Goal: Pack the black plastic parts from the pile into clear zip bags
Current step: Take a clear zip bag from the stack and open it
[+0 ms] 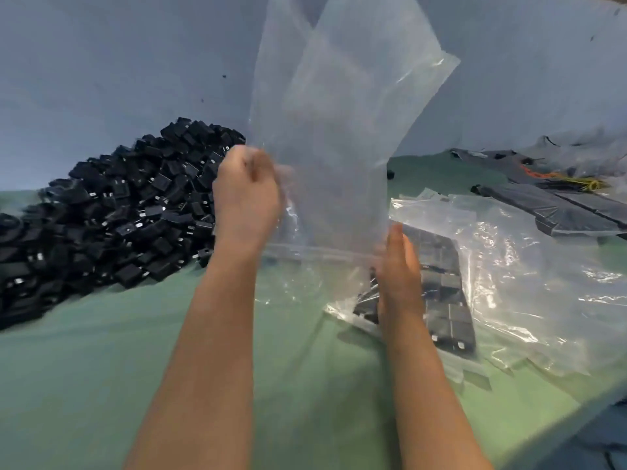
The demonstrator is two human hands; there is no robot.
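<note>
A: First entry?
B: One clear zip bag (339,147), thin glossy film, held upright. The left hand (249,195) is clenched on its edge. The right hand (398,266) is at the zip corner, its grip blurred: cannot tell.
A: Stock?
B: Blocky black plastic parts (112,215), heaped left on the green bench (237,368).

- The held-up clear zip bag (339,147) is thin plastic film, slightly hazy, smooth, with soft creases and a faint sheen.
- The pile of black plastic parts (112,215) looks matt and hard, with small bright metallic glints here and there.
- The loose heap of clear bags (529,266) is glossy film, crinkled, with sharp white highlights.
- The worktop (237,385) has a matt green covering, smooth; whether it is cloth or plastic cannot be told.
- The dark flat packs (559,212) show a dull sheen under film wrap.
- The wall (101,62) is matt pale blue-grey.
</note>
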